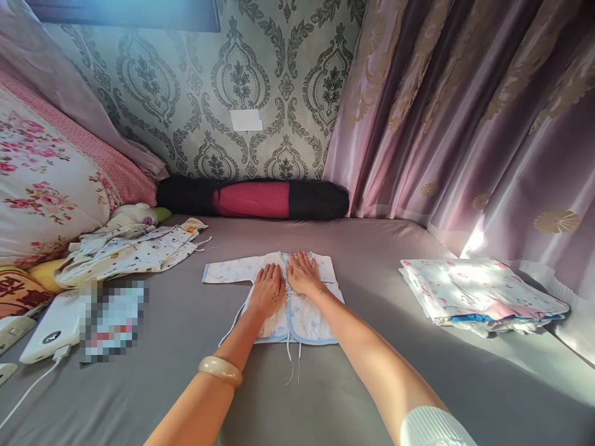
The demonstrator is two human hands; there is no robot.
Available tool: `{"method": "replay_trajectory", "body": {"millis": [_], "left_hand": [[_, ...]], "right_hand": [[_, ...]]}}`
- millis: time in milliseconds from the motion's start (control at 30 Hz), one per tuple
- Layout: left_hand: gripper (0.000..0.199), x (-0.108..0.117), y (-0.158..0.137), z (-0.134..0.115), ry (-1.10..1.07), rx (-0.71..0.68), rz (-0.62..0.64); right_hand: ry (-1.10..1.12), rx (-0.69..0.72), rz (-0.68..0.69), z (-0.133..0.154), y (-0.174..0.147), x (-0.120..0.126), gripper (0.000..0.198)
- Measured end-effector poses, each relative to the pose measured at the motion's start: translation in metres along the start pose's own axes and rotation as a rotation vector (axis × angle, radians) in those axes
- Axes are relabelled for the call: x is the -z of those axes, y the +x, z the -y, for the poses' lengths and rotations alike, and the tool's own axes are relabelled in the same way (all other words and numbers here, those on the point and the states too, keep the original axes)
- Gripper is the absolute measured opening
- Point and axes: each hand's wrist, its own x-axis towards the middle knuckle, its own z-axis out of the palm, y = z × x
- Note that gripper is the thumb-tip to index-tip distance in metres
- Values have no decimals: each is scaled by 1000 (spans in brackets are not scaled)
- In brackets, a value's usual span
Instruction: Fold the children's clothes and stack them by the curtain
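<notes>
A small white baby jacket with blue trim and a faint blue print lies front up on the grey sheet. Its left-hand sleeve stretches out flat to the side, while the other sleeve appears folded in over the body. Thin white ties trail from the lower hem. My left hand rests flat on the jacket's chest, left of the front opening. Just right of it, my right hand presses flat near the collar, fingers stretched out. Neither hand grips the cloth.
Folded baby clothes are stacked at the right by the curtain. Loose printed clothes lie at the left beside a floral pillow. A white power bank with a cable and a blurred packet sit nearer. A black-and-red roll lines the wall.
</notes>
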Motion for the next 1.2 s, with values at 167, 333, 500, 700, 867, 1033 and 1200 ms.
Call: {"method": "replay_trajectory", "body": {"millis": [167, 333, 500, 700, 867, 1033, 1200], "left_hand": [[48, -2, 1, 3, 3, -39, 30], [47, -1, 3, 4, -66, -18, 45], [42, 0, 11, 9, -305, 66, 89], [42, 18, 20, 25, -487, 136, 18], [36, 37, 16, 62, -446, 393, -151], [38, 51, 3, 97, -138, 710, -136], [43, 59, -7, 114, -38, 874, -135]], "right_hand": [[-12, 9, -37, -1, -3, -7, 54], [-15, 8, -34, 0, -3, -6, 55], [-35, 15, -38, 2, -1, -2, 54], [-44, 67, -51, 15, 6, -1, 53], [7, 201, -99, 39, 9, -9, 53], [91, 237, -17, 59, 12, -13, 56], [135, 200, 52, 64, 12, -17, 60]]}}
